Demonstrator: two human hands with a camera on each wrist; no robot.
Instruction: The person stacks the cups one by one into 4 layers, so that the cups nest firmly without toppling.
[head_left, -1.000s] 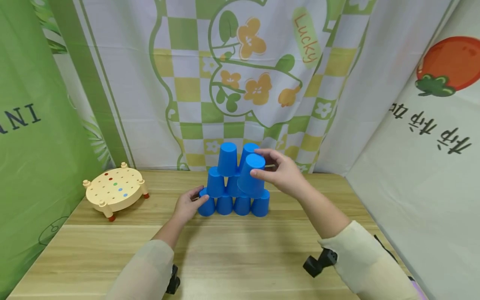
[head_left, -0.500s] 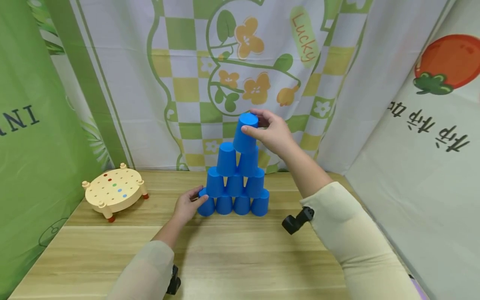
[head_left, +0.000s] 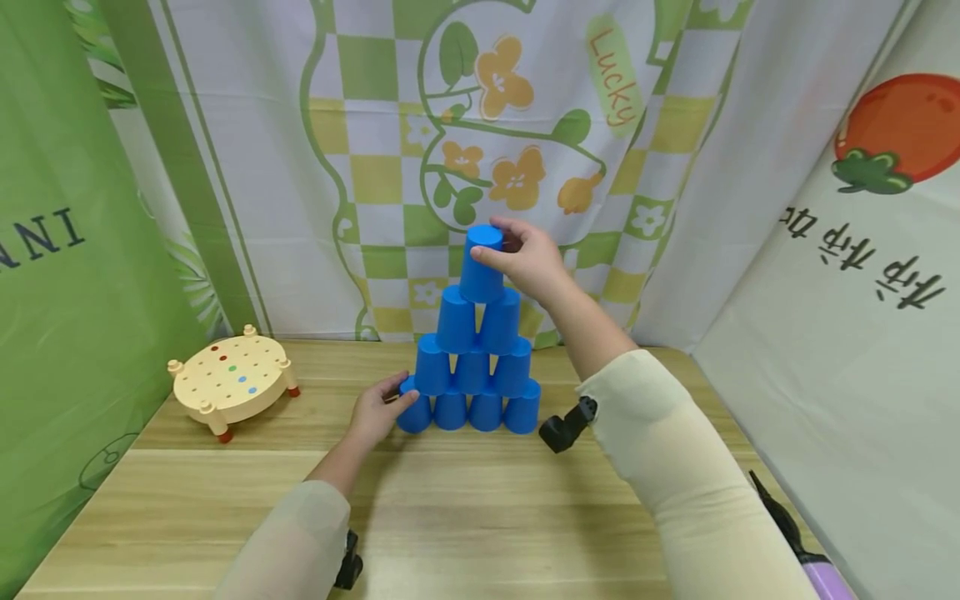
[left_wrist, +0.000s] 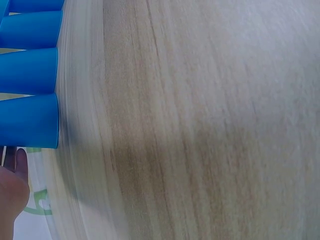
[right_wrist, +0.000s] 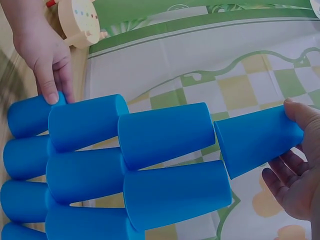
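Upside-down blue cups (head_left: 472,371) stand in a stepped pyramid on the table. My right hand (head_left: 528,260) holds the topmost blue cup (head_left: 482,271) between thumb and fingers, near its closed end. That cup sits upright over the gap between the two cups below; in the right wrist view its rim is right at their tops, and I cannot tell whether it bears on them. My left hand (head_left: 377,410) pinches the leftmost cup of the bottom row (right_wrist: 31,117), thumb in front, other fingers partly hidden behind it. The left wrist view catches the bottom row (left_wrist: 27,122) side-on.
A round cream pegboard stool (head_left: 232,379) with short legs stands at the table's back left. A purple and black object (head_left: 817,567) is partly visible at the right edge. Behind the pyramid hangs a patterned curtain (head_left: 375,179). The wooden table (head_left: 465,517) extends in front.
My right hand has lifted the cup from before the pyramid's right side to above its peak, then shifted it left and slightly down over the two-cup row. My left hand has stayed in place.
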